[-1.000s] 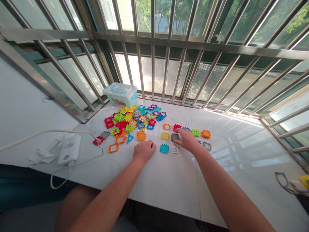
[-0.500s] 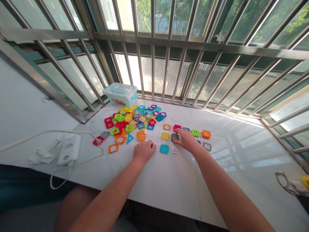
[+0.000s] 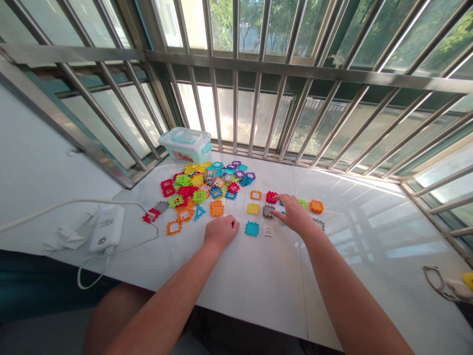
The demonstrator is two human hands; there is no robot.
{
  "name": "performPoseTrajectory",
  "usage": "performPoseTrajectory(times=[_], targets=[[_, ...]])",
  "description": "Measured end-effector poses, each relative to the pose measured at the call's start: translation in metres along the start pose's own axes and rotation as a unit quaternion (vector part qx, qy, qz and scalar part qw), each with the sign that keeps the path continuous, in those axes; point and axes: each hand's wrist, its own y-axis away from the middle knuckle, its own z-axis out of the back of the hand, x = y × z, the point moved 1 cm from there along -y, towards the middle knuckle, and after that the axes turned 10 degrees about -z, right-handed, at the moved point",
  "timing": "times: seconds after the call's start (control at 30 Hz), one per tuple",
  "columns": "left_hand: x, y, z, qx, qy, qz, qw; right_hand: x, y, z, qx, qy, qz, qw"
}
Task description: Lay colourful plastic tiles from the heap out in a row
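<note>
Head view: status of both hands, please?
Right hand, fingers at red plastic tile; left hand curled on white marble counter; teal plastic tile between hands.

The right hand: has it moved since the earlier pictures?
Yes: the right hand has shifted slightly to its right, farther from the teal plastic tile, which stays in place.

From here I cannot see all: the right hand (image 3: 294, 214) covers part of the green piece (image 3: 302, 202), and the edge cuts the yellow thing (image 3: 469, 280) (too small for me to name).
</note>
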Motion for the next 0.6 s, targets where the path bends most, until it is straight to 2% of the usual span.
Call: performPoseTrajectory(times=[0.17, 0.33, 0.4, 0.47, 0.53, 0.6], targets=[[0.0, 0.0, 0.001, 0.001, 0.003, 0.0, 1.0, -0.004, 0.005, 0.013, -0.025, 0.028, -0.023, 0.999], [-0.002, 0.001, 0.004, 0.012, 0.007, 0.008, 1.0, 0.016, 0.01, 0.013, -0.01, 0.041, -0.004, 0.999], [-0.003, 0.001, 0.005, 0.015, 0.005, 0.013, 1.0, 0.033, 0.013, 0.017, -0.007, -0.016, -0.001, 1.0], [-0.005, 0.001, 0.008, 0.018, 0.004, 0.017, 1.0, 0.055, 0.019, 0.025, 0.025, -0.118, -0.009, 0.993], [-0.006, 0.002, 0.012, 0.02, 0.006, 0.017, 1.0, 0.08, 0.027, 0.037, 0.097, -0.234, -0.011, 0.967], [-0.006, 0.005, 0.017, 0.026, 0.017, 0.01, 0.999, 0.109, 0.039, 0.053, 0.18, -0.322, 0.024, 0.929]])
